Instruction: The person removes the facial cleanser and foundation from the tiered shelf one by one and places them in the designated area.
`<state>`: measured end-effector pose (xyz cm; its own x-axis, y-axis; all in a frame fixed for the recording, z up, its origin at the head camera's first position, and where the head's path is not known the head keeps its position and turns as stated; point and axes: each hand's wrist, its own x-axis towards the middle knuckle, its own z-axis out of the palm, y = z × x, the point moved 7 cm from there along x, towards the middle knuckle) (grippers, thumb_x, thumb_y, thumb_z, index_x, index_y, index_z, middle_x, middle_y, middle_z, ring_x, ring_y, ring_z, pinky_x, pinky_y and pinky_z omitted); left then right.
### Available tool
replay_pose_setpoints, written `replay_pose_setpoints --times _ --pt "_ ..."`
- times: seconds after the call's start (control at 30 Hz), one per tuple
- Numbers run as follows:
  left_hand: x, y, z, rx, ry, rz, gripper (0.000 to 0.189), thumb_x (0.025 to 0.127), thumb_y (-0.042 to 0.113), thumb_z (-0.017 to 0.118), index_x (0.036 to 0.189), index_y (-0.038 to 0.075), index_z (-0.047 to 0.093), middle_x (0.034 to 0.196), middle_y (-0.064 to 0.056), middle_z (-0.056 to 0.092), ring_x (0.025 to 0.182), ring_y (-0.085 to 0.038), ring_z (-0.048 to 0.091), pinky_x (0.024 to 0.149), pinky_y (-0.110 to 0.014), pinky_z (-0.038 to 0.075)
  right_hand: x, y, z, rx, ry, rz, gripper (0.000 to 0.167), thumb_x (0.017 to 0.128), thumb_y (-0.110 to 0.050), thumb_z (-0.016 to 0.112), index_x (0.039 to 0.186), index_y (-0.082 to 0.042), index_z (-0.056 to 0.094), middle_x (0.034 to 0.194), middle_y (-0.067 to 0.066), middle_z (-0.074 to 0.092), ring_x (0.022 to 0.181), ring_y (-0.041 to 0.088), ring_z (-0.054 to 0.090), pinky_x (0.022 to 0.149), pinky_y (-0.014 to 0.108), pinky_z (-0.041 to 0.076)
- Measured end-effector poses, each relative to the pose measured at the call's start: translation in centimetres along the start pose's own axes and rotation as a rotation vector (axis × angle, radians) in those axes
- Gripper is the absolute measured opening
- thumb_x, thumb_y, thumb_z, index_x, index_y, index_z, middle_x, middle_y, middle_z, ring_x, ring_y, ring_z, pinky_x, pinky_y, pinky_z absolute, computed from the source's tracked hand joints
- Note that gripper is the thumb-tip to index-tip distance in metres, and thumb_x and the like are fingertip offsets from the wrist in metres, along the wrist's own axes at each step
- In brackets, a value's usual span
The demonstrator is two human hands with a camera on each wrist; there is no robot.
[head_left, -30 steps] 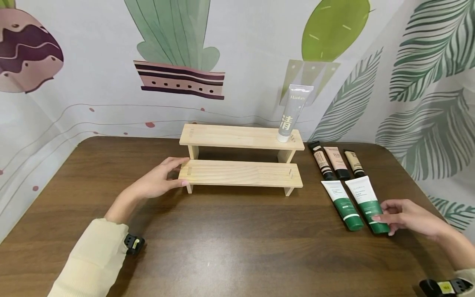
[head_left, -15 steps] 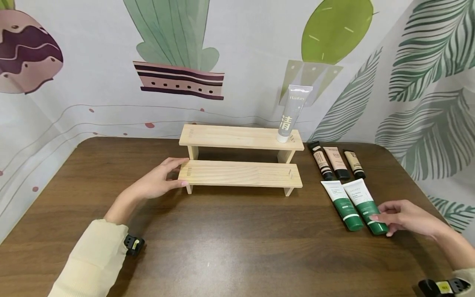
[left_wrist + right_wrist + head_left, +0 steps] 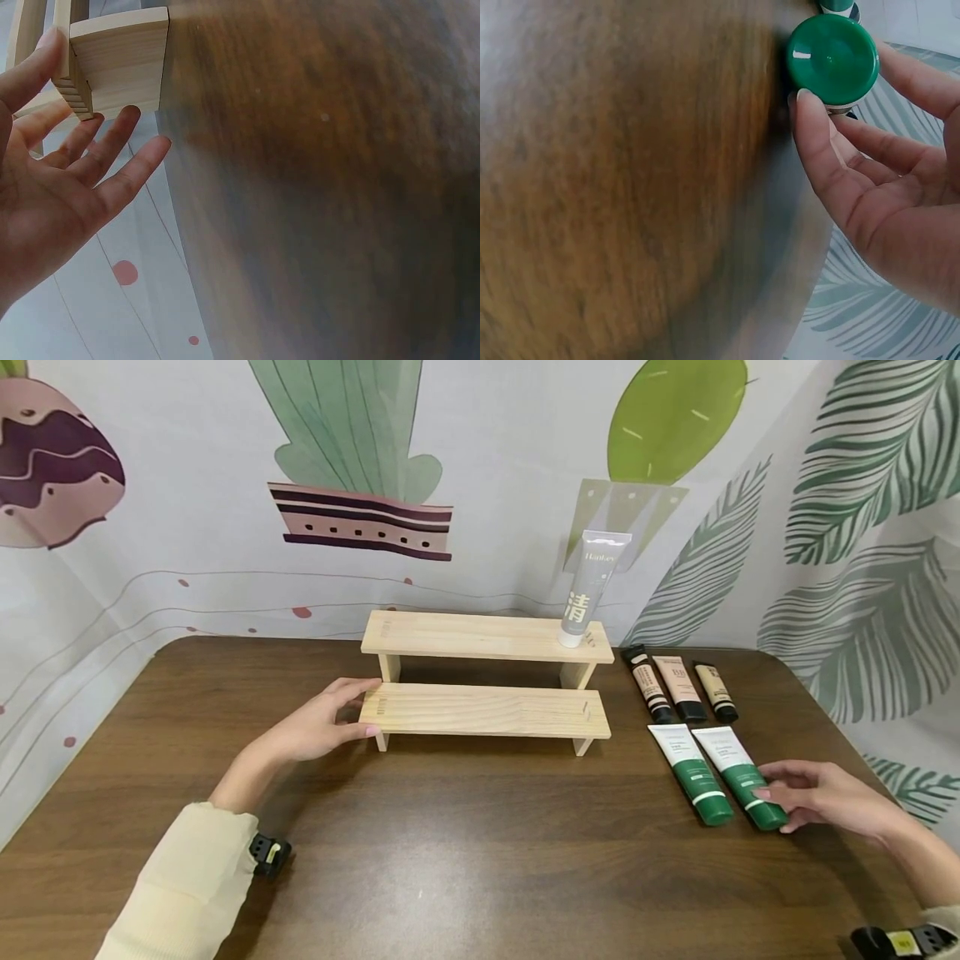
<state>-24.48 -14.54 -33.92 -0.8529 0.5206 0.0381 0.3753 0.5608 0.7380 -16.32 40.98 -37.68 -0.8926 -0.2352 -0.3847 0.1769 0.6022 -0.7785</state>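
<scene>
My left hand (image 3: 324, 720) holds the left end of the lower tier of a light wooden two-tier stand (image 3: 487, 710). Its thumb lies at the board's front edge and the fingers at the rear, as the end panel (image 3: 124, 56) in the left wrist view also shows. On the right, my right hand (image 3: 828, 797) pinches a white and green squeeze tube (image 3: 741, 777) near its green cap (image 3: 832, 60). That tube lies beside a matching white and green tube (image 3: 692, 774). A grey tube (image 3: 590, 593) stands upright, cap down, on the right end of the upper tier.
Behind the green tubes lie a black and pink tube (image 3: 651, 687), a pink tube (image 3: 678, 687) and a small beige tube (image 3: 716, 691). A patterned cloth (image 3: 510, 485) hangs along the back edge of the brown table (image 3: 465, 852).
The white end of the tube in my right hand has shifted slightly left and toward me, so it lies closer alongside its match. My left hand, the stand and the grey tube stay put.
</scene>
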Motion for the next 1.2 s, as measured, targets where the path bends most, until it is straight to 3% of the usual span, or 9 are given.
replay_pose_setpoints --times 0.33,0.77,1.03,1.13,1.2 --pt "0.0 0.3 -0.1 -0.004 0.002 0.000 0.062 0.088 0.016 0.063 0.137 -0.005 0.033 0.129 -0.024 0.036 0.115 -0.041 0.044 0.092 -0.052 0.039 0.4 -0.5 0.3 0.027 -0.017 -0.006 0.056 0.094 -0.008 0.049 0.123 0.031 0.020 0.105 0.017 0.056 0.076 0.018 0.062 0.064 0.041 0.054" --pt "0.2 -0.5 0.1 0.005 -0.004 -0.017 0.063 0.087 0.015 0.064 0.138 -0.003 0.032 0.131 -0.023 0.034 0.117 -0.039 0.043 0.093 -0.051 0.039 0.8 -0.7 0.4 0.059 -0.043 -0.025 0.054 0.096 -0.006 0.045 0.122 0.032 0.018 0.099 0.012 0.056 0.078 0.016 0.060 0.065 0.040 0.055" --pt "0.0 0.3 -0.1 0.009 -0.004 0.002 0.062 0.088 0.017 0.063 0.137 -0.005 0.033 0.129 -0.025 0.035 0.116 -0.040 0.042 0.093 -0.052 0.039 0.6 -0.7 -0.4 0.018 0.011 -0.025 0.040 0.093 -0.009 0.052 0.126 0.011 0.040 0.101 0.007 0.057 0.080 0.015 0.060 0.065 0.039 0.054" --pt "-0.1 0.3 -0.1 0.002 -0.006 -0.004 0.062 0.088 0.018 0.063 0.138 -0.004 0.032 0.130 -0.024 0.034 0.116 -0.040 0.042 0.093 -0.052 0.039 0.5 -1.0 -0.8 -0.032 0.035 -0.042 0.044 0.092 -0.009 0.054 0.126 0.013 0.038 0.102 0.004 0.057 0.082 0.011 0.060 0.065 0.037 0.054" --pt "-0.1 0.2 0.0 -0.001 -0.010 -0.008 0.063 0.088 0.018 0.063 0.138 -0.004 0.032 0.131 -0.024 0.034 0.117 -0.040 0.042 0.093 -0.051 0.039 0.5 -1.3 -1.0 -0.035 0.042 -0.070 0.035 0.092 -0.007 0.053 0.125 0.003 0.045 0.101 0.000 0.058 0.084 0.008 0.060 0.065 0.036 0.054"
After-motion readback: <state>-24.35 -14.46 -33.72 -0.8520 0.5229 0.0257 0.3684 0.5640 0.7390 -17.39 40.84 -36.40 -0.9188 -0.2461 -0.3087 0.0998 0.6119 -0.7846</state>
